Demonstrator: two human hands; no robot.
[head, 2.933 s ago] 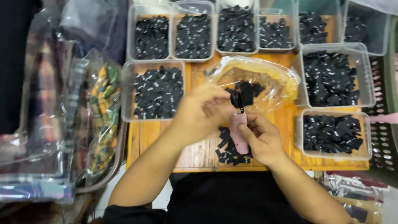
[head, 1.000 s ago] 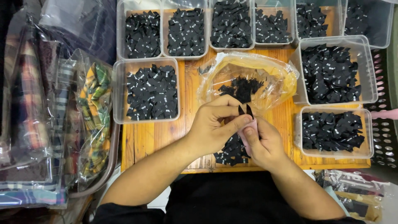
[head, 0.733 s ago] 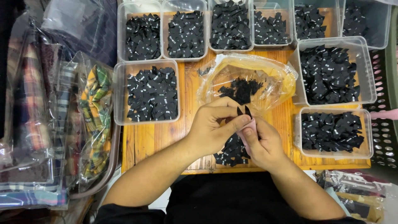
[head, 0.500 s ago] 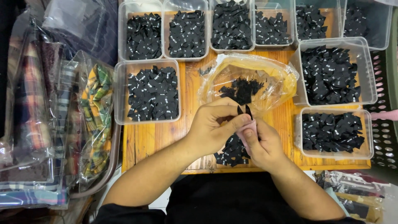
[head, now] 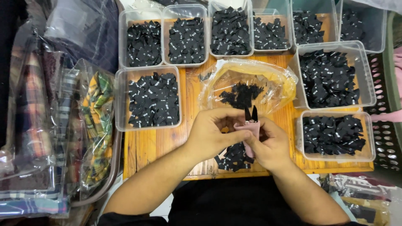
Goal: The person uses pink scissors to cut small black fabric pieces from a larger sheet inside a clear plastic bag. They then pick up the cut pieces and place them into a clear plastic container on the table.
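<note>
**Small snips, small labels**

Together our left hand [head: 211, 136] and right hand [head: 270, 146] meet above the table [head: 192, 90], fingers closed around pink snips [head: 250, 125] with black blades up. We judge them light, stiff, sharp-tipped: hold the handle. Loose black labels [head: 233, 157] lie beneath, soft and featherlight.

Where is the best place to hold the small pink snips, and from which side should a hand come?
Grip the pink handle, coming from below, the person's side. The black pointed blades stick up and away at the far end. The right hand already wraps the handle this way, probably the safest hold; the left hand pinches beside it.
</note>
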